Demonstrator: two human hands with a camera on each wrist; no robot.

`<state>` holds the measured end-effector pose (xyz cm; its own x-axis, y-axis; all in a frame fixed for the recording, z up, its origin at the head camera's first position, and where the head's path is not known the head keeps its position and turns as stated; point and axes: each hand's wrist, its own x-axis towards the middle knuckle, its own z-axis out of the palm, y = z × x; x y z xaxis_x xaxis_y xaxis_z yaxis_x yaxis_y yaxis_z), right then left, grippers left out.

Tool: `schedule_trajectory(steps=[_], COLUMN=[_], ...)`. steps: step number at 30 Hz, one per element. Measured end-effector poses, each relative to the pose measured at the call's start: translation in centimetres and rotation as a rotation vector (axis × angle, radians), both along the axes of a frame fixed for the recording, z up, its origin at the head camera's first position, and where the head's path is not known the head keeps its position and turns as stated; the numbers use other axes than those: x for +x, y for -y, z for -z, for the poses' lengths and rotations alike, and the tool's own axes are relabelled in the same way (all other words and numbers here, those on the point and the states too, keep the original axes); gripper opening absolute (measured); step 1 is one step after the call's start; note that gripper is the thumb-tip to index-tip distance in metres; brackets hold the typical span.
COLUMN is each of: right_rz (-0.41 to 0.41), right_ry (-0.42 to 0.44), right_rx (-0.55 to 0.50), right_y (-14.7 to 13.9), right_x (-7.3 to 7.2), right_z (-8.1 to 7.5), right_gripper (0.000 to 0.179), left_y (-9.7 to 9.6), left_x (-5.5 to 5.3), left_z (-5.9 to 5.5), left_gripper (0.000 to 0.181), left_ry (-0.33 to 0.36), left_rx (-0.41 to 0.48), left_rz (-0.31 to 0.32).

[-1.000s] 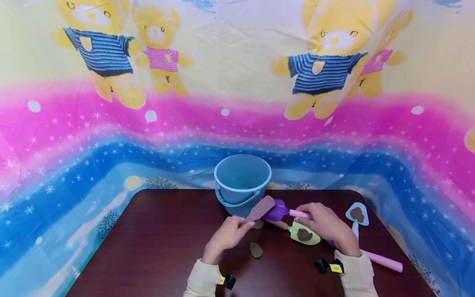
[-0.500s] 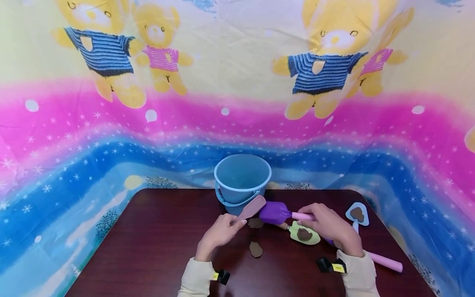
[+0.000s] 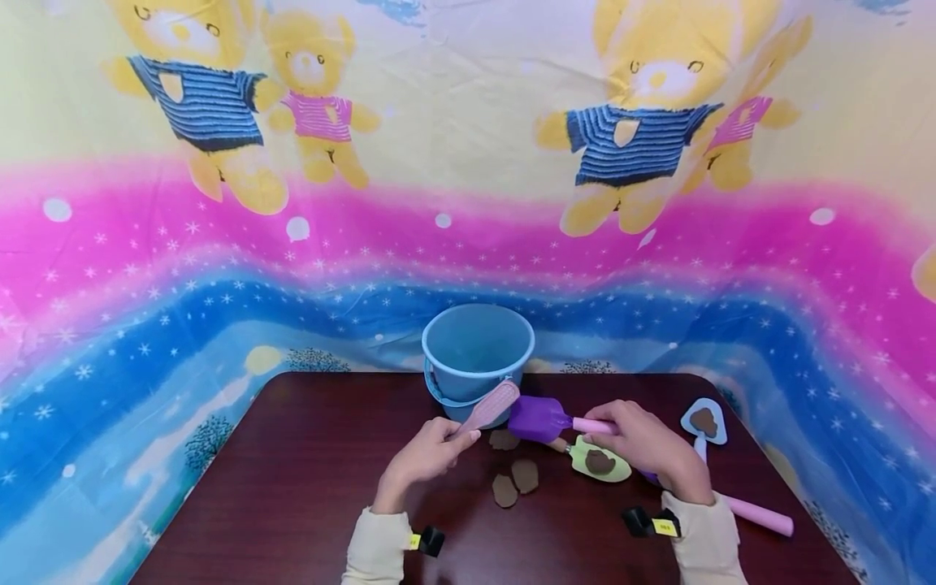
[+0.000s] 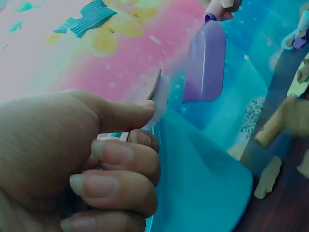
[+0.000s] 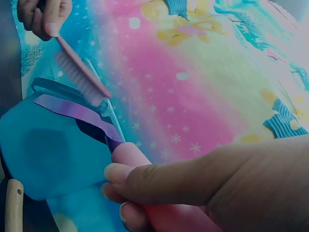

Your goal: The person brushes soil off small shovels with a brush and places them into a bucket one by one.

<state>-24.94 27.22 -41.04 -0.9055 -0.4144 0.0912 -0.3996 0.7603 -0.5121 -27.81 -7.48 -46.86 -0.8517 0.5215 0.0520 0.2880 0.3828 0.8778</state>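
My left hand (image 3: 426, 457) grips the handle of a small pink brush (image 3: 494, 406), held up before the bucket; pale bristles (image 5: 79, 79) show in the right wrist view. With my right hand (image 3: 643, 443) I hold a toy shovel by its pink handle (image 3: 592, 425). Its purple blade (image 3: 539, 419) points left, close to the brush head, and bears nothing visible. Below the tools, two flat brown clay-like pieces (image 3: 525, 476) lie side by side on the dark table (image 3: 307, 487). Another brown piece (image 3: 503, 439) lies nearer the bucket.
A blue bucket (image 3: 478, 386) stands at the back middle, handle down. Right of it lies a green trowel (image 3: 617, 471) bearing a brown lump (image 3: 600, 461). Farther right are a light blue shovel (image 3: 717, 413) with a brown piece and a pink handle (image 3: 756, 516), partly behind my right wrist.
My left hand and the brush have drawn back leftward, and the brush has turned to show its bristle side. A second brown piece now lies beside the front one. My right hand barely moved.
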Motion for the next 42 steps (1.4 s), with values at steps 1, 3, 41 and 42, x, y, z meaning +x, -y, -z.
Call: schedule_trajectory(steps=[1,3,41,42], right_rz=[-0.001,-0.005,-0.026,-0.027], right_ry=[0.0,0.001,-0.048,-0.054], right_rx=[-0.002,-0.002,-0.03,-0.029], right_y=[0.1,0.2,1.1,1.0], right_x=[0.0,-0.1,-0.1,-0.1], right_z=[0.0,0.0,0.1,0.0], right_gripper=[0.005,0.005,0.004,0.004], left_y=[-0.1,-0.3,-4.2,-4.1], left_x=[0.0,0.1,0.4,0.4], left_z=[-0.1,-0.2,1.4,1.5], left_gripper=[0.042,0.044,0.041,0.042], left_ry=[0.003,0.004,0.205,0.206], left_rx=[0.013,0.028,0.21,0.209], left_rz=[0.006,0.021,0.227,0.227])
